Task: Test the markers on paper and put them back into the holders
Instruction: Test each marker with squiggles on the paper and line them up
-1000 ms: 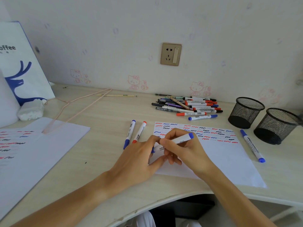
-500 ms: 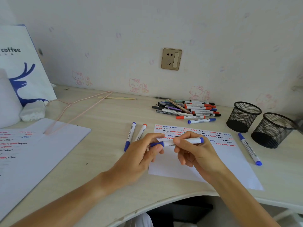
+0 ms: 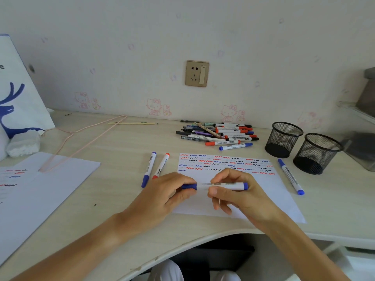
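A blue-capped white marker [image 3: 221,186] is held level above the test paper [image 3: 269,191]. My left hand [image 3: 162,195] pinches its blue cap end; my right hand [image 3: 241,195] grips the white barrel. The paper carries rows of red, blue and black squiggles. Two black mesh holders [image 3: 284,138] [image 3: 317,153] stand at the right, both empty as far as I can see. A pile of markers [image 3: 219,133] lies near the wall. A blue marker [image 3: 148,169] and a red one [image 3: 161,166] lie left of the paper; another blue marker [image 3: 291,176] lies on its right.
A second scribbled sheet [image 3: 40,191] covers the desk's left side, with a pink wire hanger [image 3: 81,142] partly on it. A white bag with a blue deer [image 3: 18,98] and a cotton-swab pack [image 3: 23,146] stand far left. The desk's curved front edge [image 3: 182,240] runs under my wrists.
Both hands lifted the blue marker off the paper and turned it level. My left hand now pinches the cap end while the right holds the barrel.
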